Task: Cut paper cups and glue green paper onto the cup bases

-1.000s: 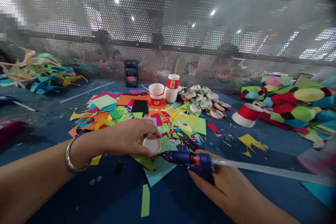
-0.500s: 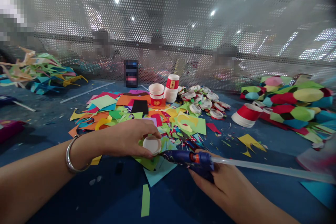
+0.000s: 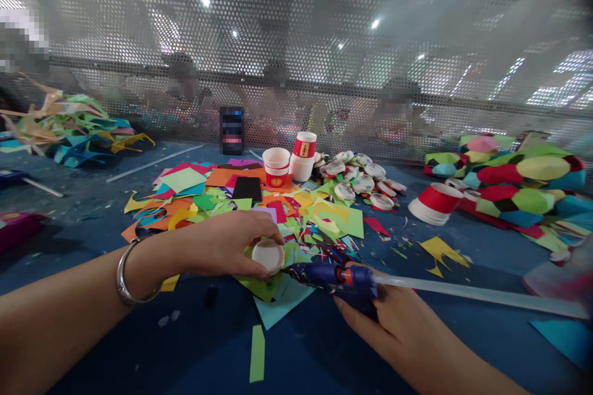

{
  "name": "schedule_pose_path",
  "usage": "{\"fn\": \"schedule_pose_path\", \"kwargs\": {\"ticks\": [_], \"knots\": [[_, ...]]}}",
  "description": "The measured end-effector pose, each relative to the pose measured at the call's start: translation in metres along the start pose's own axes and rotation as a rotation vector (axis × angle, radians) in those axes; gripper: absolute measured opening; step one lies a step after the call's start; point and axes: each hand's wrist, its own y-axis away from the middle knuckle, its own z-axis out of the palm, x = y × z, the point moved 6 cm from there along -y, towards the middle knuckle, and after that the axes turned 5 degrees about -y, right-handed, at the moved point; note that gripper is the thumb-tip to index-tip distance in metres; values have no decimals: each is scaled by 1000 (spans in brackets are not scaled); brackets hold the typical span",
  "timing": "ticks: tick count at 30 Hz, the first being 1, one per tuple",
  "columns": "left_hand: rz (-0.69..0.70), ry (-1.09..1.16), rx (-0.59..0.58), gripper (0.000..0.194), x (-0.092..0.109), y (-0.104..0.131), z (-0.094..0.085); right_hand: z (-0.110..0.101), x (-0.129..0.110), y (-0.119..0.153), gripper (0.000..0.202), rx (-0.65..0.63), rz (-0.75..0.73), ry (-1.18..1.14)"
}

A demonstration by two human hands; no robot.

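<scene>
Pinching a shallow, round white disc (image 3: 267, 256) by its rim, the left hand (image 3: 220, 244) is working above the blue surface (image 3: 106, 345), midway along it and towards the near edge. Its thumb is bearing on the near side of the rim and its other fingers (image 3: 269, 229) are curving round the far side. A silver metal bangle (image 3: 124, 271) is circling the wrist.

The right hand (image 3: 393, 321) is gripping a dark blue plastic glue gun (image 3: 317, 276), the fingers wrapping its handle; whether one is pressing a trigger cannot be told. The nozzle is pointing left, its tip sitting just beside the disc's near right rim; contact cannot be confirmed. A long translucent glue stick (image 3: 463, 295) is projecting from the rear, towards the surface's right edge.

Beneath the disc, a pale blue paper sheet (image 3: 282, 305) is lying partly under green paper. A narrow light green paper strip (image 3: 257, 355) is lying nearer the near edge. Towards the far edge, an inverted stack of red and white paper cups (image 3: 303, 163) is standing beside a heap of round, white-faced pieces (image 3: 364, 178). Multicoloured paper balls (image 3: 523, 176) are crowding the far right corner.
</scene>
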Motion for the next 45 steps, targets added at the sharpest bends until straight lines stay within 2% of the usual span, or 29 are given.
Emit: {"fn": "schedule_pose_path", "kwargs": {"ticks": [19,27,34,40,45], "knots": [[24,-6,8,35,4,0,-1,-3,2,-2,26,37,10,27],[35,-13,19,33,9,2,-3,-4,3,-4,22,61,26,32],[11,-57,88,37,14,5,5,-7,5,-2,20,94,27,23],[-48,-122,99,45,17,6,12,-9,5,-2,21,116,-2,-20],[-84,-177,95,36,22,7,18,-10,6,-3,21,121,13,-42]]}}
